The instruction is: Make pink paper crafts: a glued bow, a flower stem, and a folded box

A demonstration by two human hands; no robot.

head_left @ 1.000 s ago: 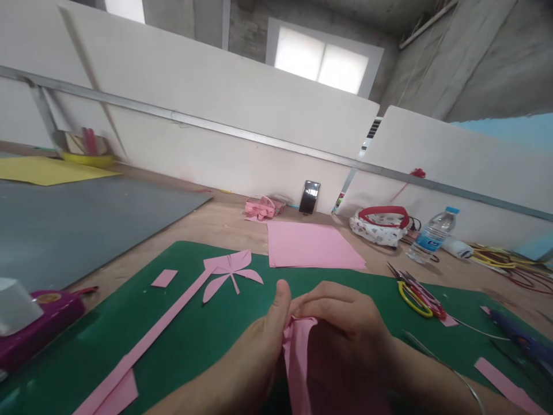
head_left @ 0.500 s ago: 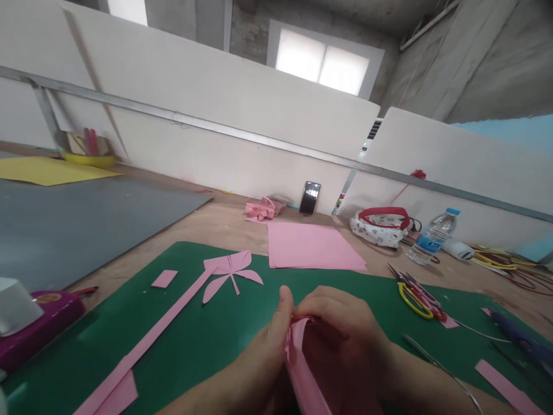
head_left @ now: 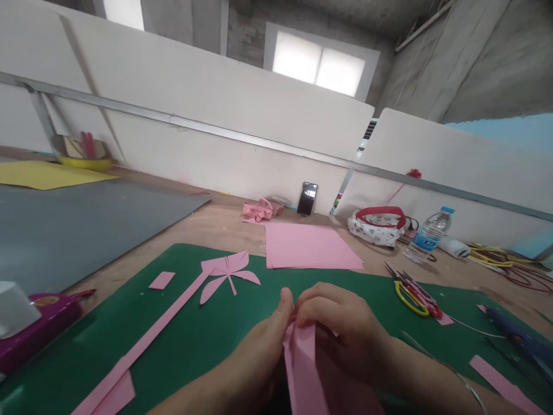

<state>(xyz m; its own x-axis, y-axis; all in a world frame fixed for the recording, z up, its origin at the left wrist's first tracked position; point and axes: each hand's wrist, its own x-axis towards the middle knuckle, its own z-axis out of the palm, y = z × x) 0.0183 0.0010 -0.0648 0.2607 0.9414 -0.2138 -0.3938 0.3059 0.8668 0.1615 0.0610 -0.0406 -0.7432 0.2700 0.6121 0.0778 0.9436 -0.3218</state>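
Note:
A folded piece of pink paper (head_left: 305, 369) is between my two hands at the bottom centre, above the green mat. My left hand (head_left: 268, 340) grips its left edge, thumb pointing up. From the other side my right hand (head_left: 341, 323) curls its fingers over the paper's upper end; its lower fingers are partly hidden. To the left on the mat lie a pink paper cut-out with leaf shapes (head_left: 228, 272), a long pink paper strip (head_left: 159, 323) and a small pink square (head_left: 162, 280).
A green mat (head_left: 207, 346) covers the table's front. Pink sheets (head_left: 311, 246) are stacked behind my hands. Scissors (head_left: 412, 297), a glue gun (head_left: 518, 334) and a water bottle (head_left: 432, 236) stand or lie right. A phone (head_left: 307, 198) leans on the wall; a purple device (head_left: 43, 320) sits left.
The pink paper has turned in my hands, so a broader flat face of it shows. My right fingers have shifted slightly over its upper end. The view has moved a little.

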